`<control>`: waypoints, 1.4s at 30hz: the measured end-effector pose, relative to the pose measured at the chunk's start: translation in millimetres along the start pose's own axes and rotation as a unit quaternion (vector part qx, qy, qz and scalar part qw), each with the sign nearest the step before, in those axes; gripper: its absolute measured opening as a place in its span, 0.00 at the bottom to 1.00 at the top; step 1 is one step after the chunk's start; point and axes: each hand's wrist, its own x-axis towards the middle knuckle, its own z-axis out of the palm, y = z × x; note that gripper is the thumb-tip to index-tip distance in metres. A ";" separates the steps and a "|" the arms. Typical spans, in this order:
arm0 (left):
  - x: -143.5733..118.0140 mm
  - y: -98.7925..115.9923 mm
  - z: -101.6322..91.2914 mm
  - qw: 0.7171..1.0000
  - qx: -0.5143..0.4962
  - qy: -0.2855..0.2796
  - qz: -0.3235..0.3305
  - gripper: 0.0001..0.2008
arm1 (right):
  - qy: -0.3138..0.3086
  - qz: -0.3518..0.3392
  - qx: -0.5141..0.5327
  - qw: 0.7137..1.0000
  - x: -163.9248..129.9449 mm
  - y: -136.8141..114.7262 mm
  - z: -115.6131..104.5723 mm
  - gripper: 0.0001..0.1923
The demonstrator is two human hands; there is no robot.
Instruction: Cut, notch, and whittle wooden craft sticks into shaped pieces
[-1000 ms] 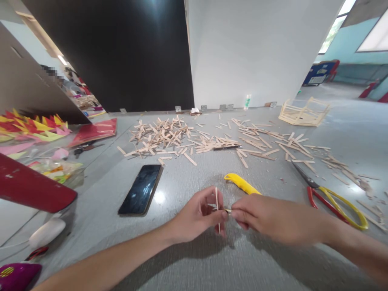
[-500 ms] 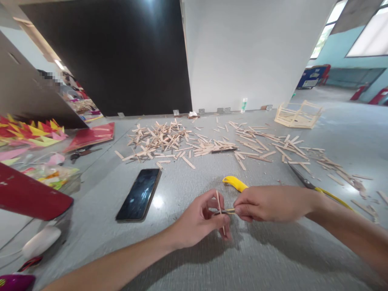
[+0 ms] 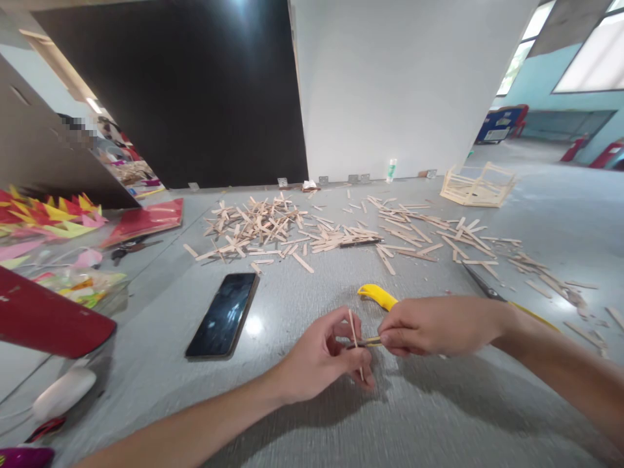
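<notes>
My left hand [image 3: 324,357] pinches a thin wooden stick [image 3: 353,325] that stands nearly upright between its fingers. My right hand [image 3: 433,325] grips a yellow-handled utility knife [image 3: 377,297]; its blade tip [image 3: 363,342] lies against the stick just above my left thumb. Both hands hover low over the grey floor [image 3: 302,305], near its front middle. The yellow handle sticks out behind my right hand, and most of it is hidden by the hand.
A black phone [image 3: 223,314] lies left of my hands. Several loose wooden sticks [image 3: 258,224] are strewn across the floor behind. Scissors [image 3: 487,286] with yellow handles lie at the right, a stick frame [image 3: 475,185] at the back right, coloured paper [image 3: 49,214] at the left.
My right hand has drawn slightly right, showing more blade between the hands. The stick has tilted a little. The view has shifted a bit.
</notes>
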 end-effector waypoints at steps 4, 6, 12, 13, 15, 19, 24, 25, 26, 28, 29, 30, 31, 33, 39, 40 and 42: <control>-0.4 -2.2 -0.3 1.000 -0.005 0.009 0.005 0.22 | 0.018 0.000 0.008 1.000 -0.8 -1.1 2.5 0.14; -0.7 -3.1 -0.2 1.000 -0.008 0.011 0.005 0.22 | 0.018 -0.002 0.015 1.000 -0.3 -0.4 3.6 0.15; -0.7 -3.8 -1.2 0.999 -0.014 0.032 0.013 0.23 | 0.016 -0.033 0.040 0.999 8.3 11.2 8.6 0.17; -0.6 -4.0 -1.2 0.999 -0.013 0.036 0.014 0.23 | 0.019 -0.040 0.042 0.998 9.4 13.6 8.3 0.17; -0.5 -4.5 -0.7 0.999 -0.008 0.032 0.009 0.22 | 0.013 -0.051 0.042 0.998 10.1 17.2 4.9 0.17; -1.1 -3.0 0.1 1.000 0.007 0.011 -0.009 0.20 | -0.032 -0.064 0.032 0.997 10.6 19.0 -1.6 0.15; -1.5 0.6 -2.0 0.997 0.005 0.072 0.031 0.20 | 0.071 -0.064 0.056 0.994 15.0 19.2 21.4 0.16; -1.7 0.3 -1.6 0.997 0.007 0.076 0.033 0.20 | 0.088 -0.062 0.057 0.993 14.2 19.8 24.5 0.16; -2.0 -0.2 -0.9 0.997 0.010 0.070 0.030 0.19 | 0.086 -0.062 0.055 0.993 12.7 20.6 25.0 0.16; -2.9 -1.9 1.1 0.999 0.022 0.042 0.011 0.18 | 0.051 -0.065 0.042 0.996 8.5 22.3 18.5 0.17; -3.5 -2.6 1.8 0.999 0.029 0.024 -0.002 0.18 | 0.027 -0.066 0.035 0.997 6.8 23.0 13.5 0.16; -3.9 -3.0 2.2 0.999 0.035 0.010 -0.013 0.17 | 0.011 -0.068 0.028 0.997 6.0 23.6 9.3 0.16; -4.2 -3.0 1.9 0.999 0.039 0.001 -0.020 0.17 | 0.004 -0.068 0.021 0.997 6.1 24.1 7.2 0.15; -3.8 -1.8 -0.1 0.999 0.042 0.006 -0.019 0.18 | 0.028 -0.064 0.015 0.997 9.3 24.9 13.3 0.14; 1.0 2.1 -5.1 0.998 0.045 0.040 -0.004 0.22 | 0.190 -0.028 0.021 0.981 12.3 28.2 59.2 0.17; 0.9 1.6 -4.9 0.998 0.050 0.027 -0.012 0.21 | 0.174 -0.031 0.017 0.984 9.6 28.5 56.9 0.17; -0.2 -0.4 -4.5 0.998 0.060 -0.005 -0.034 0.19 | 0.123 -0.041 0.006 0.992 4.0 27.7 41.6 0.17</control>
